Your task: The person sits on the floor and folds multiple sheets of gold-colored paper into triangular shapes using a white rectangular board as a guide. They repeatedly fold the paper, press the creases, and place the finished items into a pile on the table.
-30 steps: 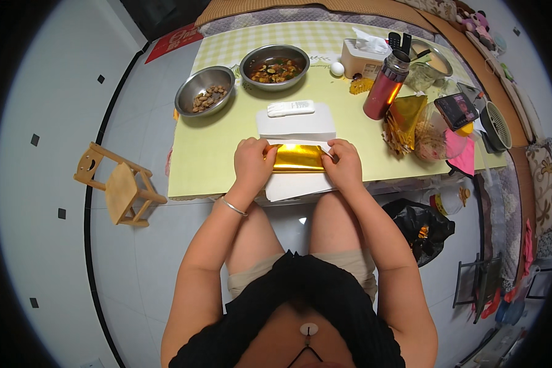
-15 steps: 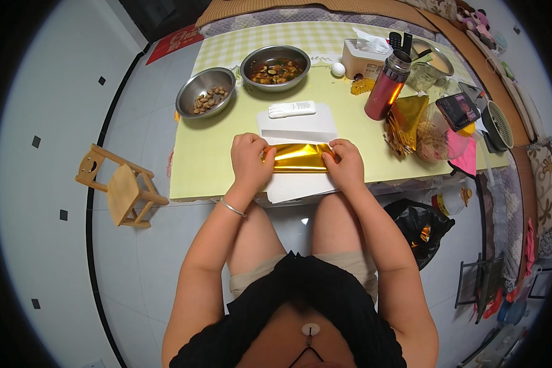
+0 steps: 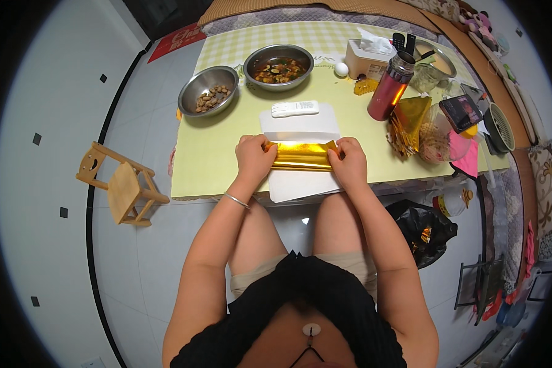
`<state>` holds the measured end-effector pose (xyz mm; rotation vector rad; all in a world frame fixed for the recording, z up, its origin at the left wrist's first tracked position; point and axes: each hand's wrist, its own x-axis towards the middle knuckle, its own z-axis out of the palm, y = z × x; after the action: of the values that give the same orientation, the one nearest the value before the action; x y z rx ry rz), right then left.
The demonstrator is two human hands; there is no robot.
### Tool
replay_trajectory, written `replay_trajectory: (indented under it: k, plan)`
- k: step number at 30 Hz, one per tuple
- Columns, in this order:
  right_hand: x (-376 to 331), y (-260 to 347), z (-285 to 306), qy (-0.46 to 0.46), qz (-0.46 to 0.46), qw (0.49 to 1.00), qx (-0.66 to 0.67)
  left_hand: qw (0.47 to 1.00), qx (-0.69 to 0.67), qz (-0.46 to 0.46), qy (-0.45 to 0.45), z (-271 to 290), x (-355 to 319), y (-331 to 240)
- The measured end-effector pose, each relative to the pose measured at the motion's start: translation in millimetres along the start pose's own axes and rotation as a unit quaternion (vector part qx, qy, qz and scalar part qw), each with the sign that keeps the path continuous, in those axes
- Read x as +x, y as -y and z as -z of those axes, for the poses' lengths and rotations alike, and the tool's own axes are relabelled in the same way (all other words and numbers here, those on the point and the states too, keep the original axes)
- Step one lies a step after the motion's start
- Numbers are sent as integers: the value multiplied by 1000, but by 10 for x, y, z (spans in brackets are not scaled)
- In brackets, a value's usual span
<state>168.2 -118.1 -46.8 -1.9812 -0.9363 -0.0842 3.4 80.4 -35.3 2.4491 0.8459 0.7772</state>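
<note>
A strip of shiny gold foil paper point(image 3: 302, 157) stretches between my two hands over the near edge of the table. My left hand point(image 3: 255, 157) pinches its left end, thumb toward the middle. At the right end my right hand point(image 3: 349, 161) grips the foil the same way, fingers curled over it. The strip looks folded, with creases running lengthwise. Beneath it lies a white sheet of paper point(image 3: 300, 186), its front corner reaching the table edge. Just beyond, a white box-like piece point(image 3: 303, 126) carries a slim white handheld device point(image 3: 295, 109).
Two steel bowls, one with nuts point(image 3: 208, 92) and one with food in broth point(image 3: 278, 67), stand at the far left. A red thermos point(image 3: 391, 86), folded gold foil pieces point(image 3: 409, 126) and a phone point(image 3: 460, 113) crowd the right. A black bag point(image 3: 422, 233) and a small wooden chair point(image 3: 127, 187) are on the floor.
Both hands keep hold of the foil. My thumbs have drawn outward to its ends, and its far edge now curls up more. The whole view has shifted slightly.
</note>
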Motion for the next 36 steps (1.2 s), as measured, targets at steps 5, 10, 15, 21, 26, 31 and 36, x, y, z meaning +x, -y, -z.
replay_trajectory:
  k: [5,10,15,21,26,31,36]
  plan:
    - [-11,37,1,5,-3,1000,-21,981,124,-129,-75,136,-14,-241]
    - [-11,52,-25,-3,4,1000,-16,954,65,-274,106,13,-332,-304]
    - [-3,-34,-16,-9,-2,1000,9,940,142,-247,186,36,-513,-418]
    - [-7,-19,-9,-29,16,999,-14,940,147,-241,192,44,-525,-395]
    - [-6,11,-19,-29,5,999,-24,942,139,-243,187,57,-541,-410]
    - [1,-5,-14,-23,11,999,-47,936,149,-257,188,48,-541,-416]
    - [15,98,37,-33,-8,998,-49,931,156,-264,196,73,-530,-433]
